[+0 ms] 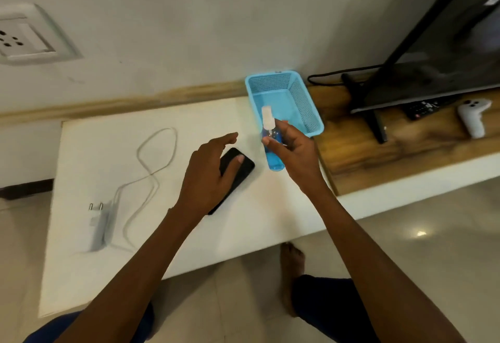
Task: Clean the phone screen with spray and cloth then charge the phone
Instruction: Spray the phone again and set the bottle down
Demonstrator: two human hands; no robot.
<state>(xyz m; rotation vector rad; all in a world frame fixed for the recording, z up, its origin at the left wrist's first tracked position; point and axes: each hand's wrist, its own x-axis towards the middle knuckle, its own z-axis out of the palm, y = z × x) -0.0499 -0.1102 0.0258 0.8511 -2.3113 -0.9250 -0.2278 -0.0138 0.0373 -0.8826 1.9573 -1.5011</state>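
The right hand [290,150] grips a blue spray bottle [272,139] above the white counter [270,212], just before a blue basket [305,96]. The left hand [209,175], fingers loosely spread, hovers over the black phone [243,165] lying flat; the charger [104,223] lies further left.

The person's two arms are bare all the way up, with no sleeves to see. The left hand [208,177] and the right hand [293,150] have no gloves, no rings and no watch. The legs are in dark blue trousers [322,302] that end above the ankle. One foot [292,264] shows on the floor, and it is bare, with no shoe or sock.
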